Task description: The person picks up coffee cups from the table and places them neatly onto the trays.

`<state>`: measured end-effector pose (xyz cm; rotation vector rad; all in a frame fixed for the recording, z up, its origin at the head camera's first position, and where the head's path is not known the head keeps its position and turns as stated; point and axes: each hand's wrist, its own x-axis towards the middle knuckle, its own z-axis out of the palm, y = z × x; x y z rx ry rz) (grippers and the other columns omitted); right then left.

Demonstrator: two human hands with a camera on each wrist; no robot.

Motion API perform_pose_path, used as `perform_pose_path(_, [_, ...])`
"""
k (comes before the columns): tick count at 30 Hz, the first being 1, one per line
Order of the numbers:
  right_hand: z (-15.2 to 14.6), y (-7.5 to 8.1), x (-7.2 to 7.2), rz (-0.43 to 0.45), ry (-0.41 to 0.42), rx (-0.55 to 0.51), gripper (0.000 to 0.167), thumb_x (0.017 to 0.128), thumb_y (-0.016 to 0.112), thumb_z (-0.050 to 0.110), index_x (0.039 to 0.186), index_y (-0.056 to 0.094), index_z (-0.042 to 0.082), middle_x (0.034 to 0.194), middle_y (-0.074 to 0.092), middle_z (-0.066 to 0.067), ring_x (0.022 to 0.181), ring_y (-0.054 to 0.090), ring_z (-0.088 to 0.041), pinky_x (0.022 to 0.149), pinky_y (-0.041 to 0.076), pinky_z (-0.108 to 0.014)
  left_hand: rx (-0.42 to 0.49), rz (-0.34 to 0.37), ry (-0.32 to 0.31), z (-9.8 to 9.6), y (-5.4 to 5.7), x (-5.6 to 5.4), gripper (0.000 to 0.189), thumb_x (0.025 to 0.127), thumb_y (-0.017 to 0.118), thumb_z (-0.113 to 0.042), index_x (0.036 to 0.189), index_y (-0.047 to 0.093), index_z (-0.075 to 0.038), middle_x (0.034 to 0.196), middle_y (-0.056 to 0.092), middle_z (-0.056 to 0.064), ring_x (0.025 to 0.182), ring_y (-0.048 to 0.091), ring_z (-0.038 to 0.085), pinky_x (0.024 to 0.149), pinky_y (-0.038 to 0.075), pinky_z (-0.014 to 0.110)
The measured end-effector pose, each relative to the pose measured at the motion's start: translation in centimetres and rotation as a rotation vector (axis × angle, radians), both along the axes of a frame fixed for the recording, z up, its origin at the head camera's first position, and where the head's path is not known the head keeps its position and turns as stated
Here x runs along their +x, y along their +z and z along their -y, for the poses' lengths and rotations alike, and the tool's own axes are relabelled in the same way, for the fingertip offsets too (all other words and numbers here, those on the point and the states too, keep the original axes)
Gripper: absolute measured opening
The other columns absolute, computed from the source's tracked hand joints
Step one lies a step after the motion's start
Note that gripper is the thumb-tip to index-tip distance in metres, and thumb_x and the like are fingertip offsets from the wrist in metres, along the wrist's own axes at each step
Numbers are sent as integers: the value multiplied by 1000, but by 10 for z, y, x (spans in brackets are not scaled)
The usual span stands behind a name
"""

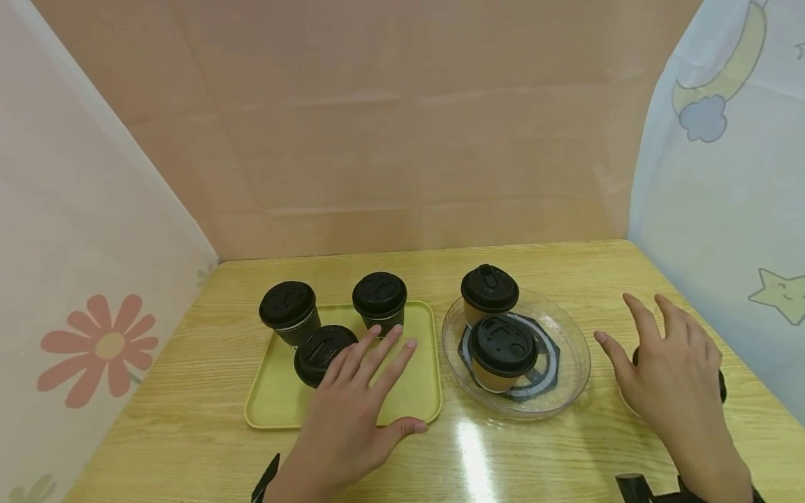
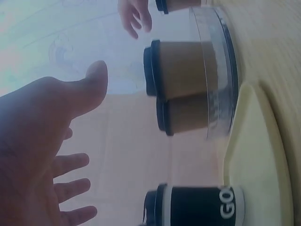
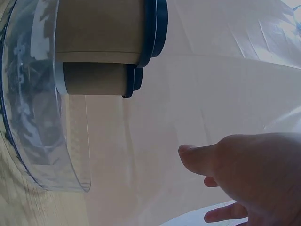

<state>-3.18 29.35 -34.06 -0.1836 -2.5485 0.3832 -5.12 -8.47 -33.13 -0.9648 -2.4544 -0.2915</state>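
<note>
My left hand [image 1: 355, 419] hovers over the yellow tray [image 1: 411, 377], fingers spread and holding nothing. Near its fingertips are dark paper cups with black lids: one at the left [image 1: 288, 304], a cup at the back [image 1: 380, 295] and a lid [image 1: 322, 353] partly covered by my fingers. White letters show on a dark cup [image 2: 204, 207] in the left wrist view. Over at the right, my right hand [image 1: 676, 377] arches above another black-lidded cup [image 1: 722, 386], mostly hidden beneath it. The right wrist view shows its thumb [image 3: 200, 157] extended, touching nothing.
Between the hands stands a clear round dish [image 1: 575, 349] with a dark pattern on its base. Two brown cups with black lids, a rear one [image 1: 489, 288] and a front one [image 1: 503, 344], stand there. Cloth walls [image 1: 402, 140] surround the wooden table [image 1: 189, 391].
</note>
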Motion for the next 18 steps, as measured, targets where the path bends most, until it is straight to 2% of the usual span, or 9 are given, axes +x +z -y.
perform_pose_path(6, [-6, -2, 3, 74, -38, -5, 64, 94, 61, 38, 145, 39, 7, 144, 32, -39, 124, 31, -62, 96, 21, -80, -31, 1, -55, -25, 0, 4, 91, 78, 64, -68, 153, 31, -27, 157, 35, -3, 146, 34, 23, 111, 41, 46])
perform_pose_path(12, [-10, -4, 4, 136, -62, -10, 67, 96, 56, 46, 147, 36, 7, 146, 29, -38, 128, 27, -61, 97, 19, -79, -96, 16, -101, -46, -2, 9, 92, 82, 56, -72, 156, 21, -29, 158, 34, -3, 146, 33, 21, 111, 41, 40])
perform_pose_path(18, [-19, -6, 5, 172, -97, -11, 70, 95, 55, 50, 144, 37, 4, 145, 28, -40, 127, 26, -63, 94, 20, -79, -142, 47, -174, -66, -6, 15, 89, 85, 50, -73, 156, 18, -29, 157, 36, -5, 145, 35, 18, 111, 42, 37])
